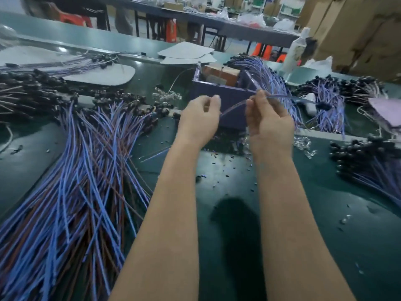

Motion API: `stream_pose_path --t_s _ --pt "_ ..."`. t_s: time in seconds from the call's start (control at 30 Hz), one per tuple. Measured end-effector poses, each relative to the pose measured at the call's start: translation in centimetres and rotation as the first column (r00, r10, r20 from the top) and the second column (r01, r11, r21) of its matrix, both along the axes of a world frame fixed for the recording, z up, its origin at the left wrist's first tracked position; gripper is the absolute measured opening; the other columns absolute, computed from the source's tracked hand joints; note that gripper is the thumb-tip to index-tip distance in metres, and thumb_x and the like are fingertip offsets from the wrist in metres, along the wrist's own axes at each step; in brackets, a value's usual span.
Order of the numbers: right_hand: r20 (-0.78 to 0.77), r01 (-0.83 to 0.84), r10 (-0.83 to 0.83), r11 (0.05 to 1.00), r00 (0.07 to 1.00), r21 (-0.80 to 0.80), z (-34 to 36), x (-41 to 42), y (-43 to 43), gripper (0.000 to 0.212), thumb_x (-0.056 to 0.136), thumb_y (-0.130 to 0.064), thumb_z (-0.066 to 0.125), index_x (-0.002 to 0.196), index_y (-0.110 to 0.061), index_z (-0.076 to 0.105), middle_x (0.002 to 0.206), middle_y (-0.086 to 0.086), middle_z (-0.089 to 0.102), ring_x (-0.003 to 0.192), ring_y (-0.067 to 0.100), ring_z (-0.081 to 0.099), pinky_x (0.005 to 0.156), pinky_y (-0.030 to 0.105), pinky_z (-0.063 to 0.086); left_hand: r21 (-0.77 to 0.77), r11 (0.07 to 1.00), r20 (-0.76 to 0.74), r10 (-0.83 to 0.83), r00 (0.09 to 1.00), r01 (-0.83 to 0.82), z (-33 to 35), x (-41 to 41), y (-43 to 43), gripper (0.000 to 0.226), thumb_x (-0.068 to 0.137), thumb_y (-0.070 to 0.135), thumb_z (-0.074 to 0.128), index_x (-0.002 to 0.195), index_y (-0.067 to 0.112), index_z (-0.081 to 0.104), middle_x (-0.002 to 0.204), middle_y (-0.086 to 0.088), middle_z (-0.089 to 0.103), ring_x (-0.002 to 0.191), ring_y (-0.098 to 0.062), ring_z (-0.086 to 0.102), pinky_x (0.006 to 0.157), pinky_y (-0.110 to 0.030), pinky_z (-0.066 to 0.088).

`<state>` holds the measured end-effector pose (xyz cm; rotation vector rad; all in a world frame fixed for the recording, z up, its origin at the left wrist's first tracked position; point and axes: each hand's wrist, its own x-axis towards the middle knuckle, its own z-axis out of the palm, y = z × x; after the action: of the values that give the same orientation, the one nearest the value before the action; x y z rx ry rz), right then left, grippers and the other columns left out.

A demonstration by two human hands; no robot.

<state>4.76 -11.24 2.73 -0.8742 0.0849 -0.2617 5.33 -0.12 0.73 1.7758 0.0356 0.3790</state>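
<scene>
The left grip (199,120) and right grip (269,124) pinch one wire (233,108) above the bench (293,213) before the box (225,94); pulled taut, it could slip into the piles (86,170).

green table (303,224) | wire bundles (76,181) left and right - purple box (217,93) centre | grey pads (186,51) far - small black bits (227,164)
</scene>
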Motion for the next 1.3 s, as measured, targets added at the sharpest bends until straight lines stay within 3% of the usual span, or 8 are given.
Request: stream_pose_path --t_s 0.07,0.17,0.4,0.6,0.73,0.83,1.03,1.3 --pt "-0.008 0.175 -0.174 0.981 0.985 0.088 0.0 0.0 -3.5 0.019 0.090 -0.001 0.059 0.073 -0.010 0.057 0.059 -0.003 0.060 0.051 0.004 0.059 0.060 0.015 0.054 0.181 0.954 -0.067 -0.232 0.970 0.240 -0.1 -0.2 -2.3 0.026 0.099 0.030 0.046 0.093 0.011 0.064 0.075 0.002 0.068 0.074 -0.011 0.066 0.075 -0.023 0.053" --pt "-0.068 0.264 -0.260 0.963 0.963 0.051 -1.2 0.0 -7.4 0.018 0.091 -0.008 0.060 0.074 -0.012 0.055 0.054 -0.006 0.060 0.051 0.004 0.057 0.056 0.015 0.052 0.276 0.911 -0.025 -0.313 0.949 0.308 -0.7 -0.2 -5.4 0.015 0.096 0.024 0.053 0.090 0.015 0.064 0.065 0.010 0.062 0.057 -0.003 0.054 0.053 -0.015 0.043" --pt "-0.037 0.090 -0.117 0.899 0.992 -0.428 -5.9 0.6 -8.2 0.022 0.095 -0.011 0.054 0.074 -0.011 0.062 0.074 0.006 0.062 0.071 0.016 0.058 0.072 0.029 0.051 0.323 0.910 -0.041 -0.261 0.964 0.260 -2.5 0.4 -9.5 0.016 0.094 0.017 0.055 0.093 0.006 0.067 0.089 -0.007 0.070 0.085 -0.023 0.064 0.083 -0.037 0.051" --pt "-0.103 0.315 -0.333 0.936 0.937 -0.158 -6.2 1.3 -9.5 0.021 0.094 -0.014 0.057 0.073 -0.014 0.061 0.067 -0.002 0.059 0.054 0.003 0.056 0.056 0.015 0.050 0.358 0.927 -0.137 -0.070 0.988 0.115 -4.3 0.6 -5.9 0.015 0.093 0.021 0.057 0.096 0.012 0.069 0.093 -0.004 0.071 0.090 -0.019 0.063 0.086 -0.032 0.050" --pt "-0.107 0.082 -0.122 0.943 0.987 -0.321 -6.6 1.4 -7.6 0.018 0.095 -0.011 0.055 0.077 -0.010 0.059 0.071 0.001 0.059 0.062 0.007 0.058 0.061 0.015 0.053 0.303 0.949 -0.131 -0.053 0.990 0.091 -4.3 0.7 -6.1 0.015 0.093 0.016 0.056 0.099 0.012 0.068 0.093 -0.003 0.069 0.087 -0.016 0.061 0.085 -0.029 0.048" --pt "-0.066 0.099 -0.144 0.885 0.987 -0.454 -7.0 1.5 -7.0 0.020 0.095 -0.009 0.053 0.076 -0.010 0.058 0.071 0.002 0.058 0.060 0.006 0.058 0.060 0.014 0.052 0.271 0.956 -0.139 -0.079 0.987 0.115 -4.4 0.6 -6.5 0.013 0.093 0.017 0.057 0.098 0.013 0.068 0.090 -0.001 0.069 0.088 -0.016 0.063 0.086 -0.028 0.048" --pt "-0.050 0.263 -0.304 0.885 0.951 -0.384 -6.9 1.5 -8.0 0.018 0.095 -0.011 0.055 0.077 -0.011 0.060 0.069 -0.002 0.061 0.055 0.000 0.059 0.062 0.014 0.052 0.308 0.950 -0.164 0.012 0.986 0.039 -4.7 0.9 -5.8 0.017 0.094 0.022 0.055 0.095 0.013 0.068 0.094 -0.002 0.070 0.083 -0.015 0.059 0.078 -0.027 0.047" --pt "-0.079 0.310 -0.344 0.908 0.936 -0.281 -7.2 1.5 -7.5 0.020 0.094 -0.010 0.057 0.075 -0.013 0.062 0.064 -0.004 0.061 0.054 0.001 0.059 0.059 0.014 0.049 0.195 0.981 -0.198 0.062 0.978 -0.023 -4.5 1.0 -6.2 0.016 0.094 0.022 0.056 0.081 0.019 0.066 0.069 0.011 0.064 0.066 0.001 0.054 0.067 -0.021 0.041"
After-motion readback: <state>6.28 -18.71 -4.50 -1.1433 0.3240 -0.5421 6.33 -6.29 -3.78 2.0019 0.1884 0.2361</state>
